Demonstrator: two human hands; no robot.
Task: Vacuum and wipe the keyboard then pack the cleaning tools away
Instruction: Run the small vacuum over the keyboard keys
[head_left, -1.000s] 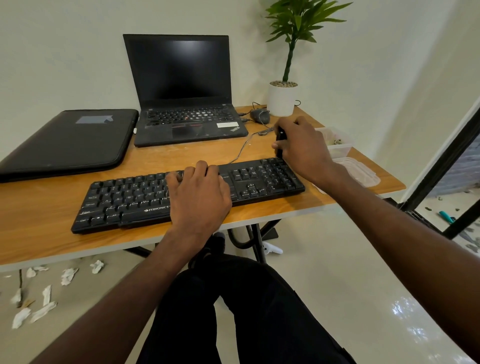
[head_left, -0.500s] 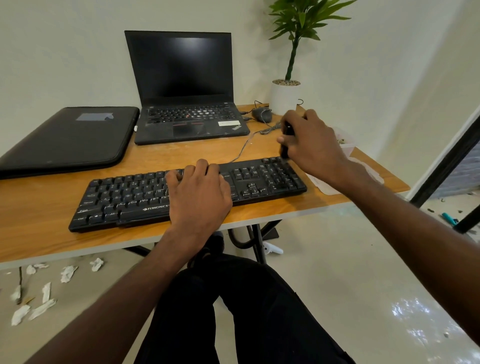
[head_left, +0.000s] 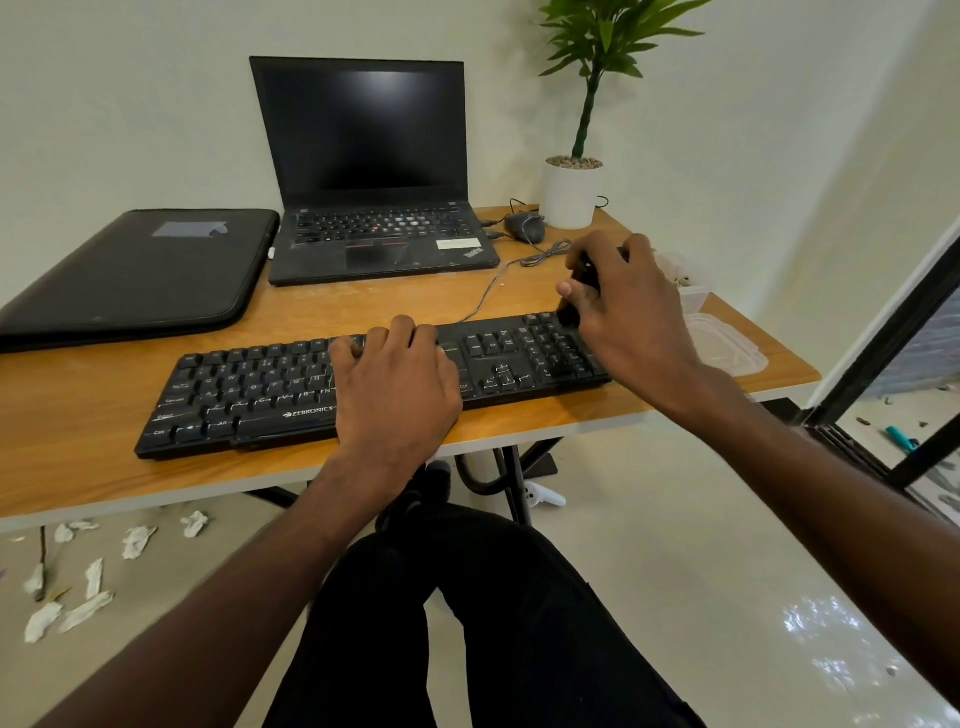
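The black full-size plastic keyboard lies along the near edge of the wooden table. The left hand rests flat on its middle keys, fingers spread. The right hand has its grip closed around a small black handheld tool whose tip touches the keyboard's far right corner, just beside a clear plastic container.

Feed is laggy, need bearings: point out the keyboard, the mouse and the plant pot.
keyboard (head_left: 249, 395), head view, left key block.
mouse (head_left: 523, 226), head view, top shell.
plant pot (head_left: 569, 197), head view, white front wall.
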